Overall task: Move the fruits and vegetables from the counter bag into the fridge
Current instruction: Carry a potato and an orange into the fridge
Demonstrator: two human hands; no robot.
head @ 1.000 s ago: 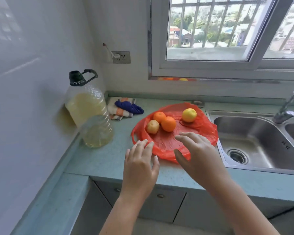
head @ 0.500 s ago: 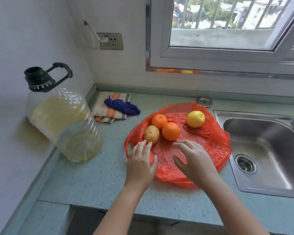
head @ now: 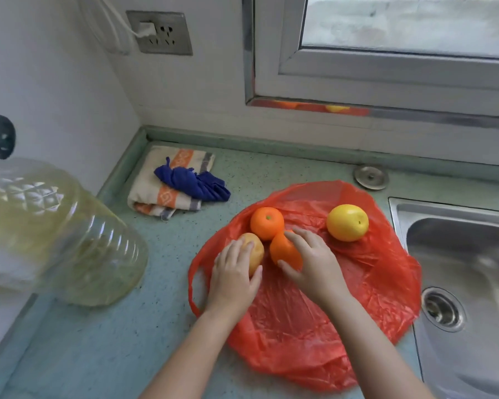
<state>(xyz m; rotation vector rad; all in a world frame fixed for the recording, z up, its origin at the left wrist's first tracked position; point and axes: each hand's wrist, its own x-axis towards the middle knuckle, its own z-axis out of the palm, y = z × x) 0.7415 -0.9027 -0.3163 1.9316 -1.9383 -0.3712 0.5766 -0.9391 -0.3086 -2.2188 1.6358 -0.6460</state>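
Orange (head: 284, 252) gripped, right fingers (head: 300, 238) curled (potato (head: 256, 251) likewise, seemingly)

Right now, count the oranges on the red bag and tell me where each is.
2. The far orange sits unheld behind the potato; the near orange is in front of it, gripped by the right hand. The bag lies flat, so none seems hidden.

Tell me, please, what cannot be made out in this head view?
Fridge: not in the head view.
Oil bottle: top cut off by the left edge.
Potato: near half under the gripping left hand.
Near orange: right part under the gripping right hand.
Sink: cut off at right.
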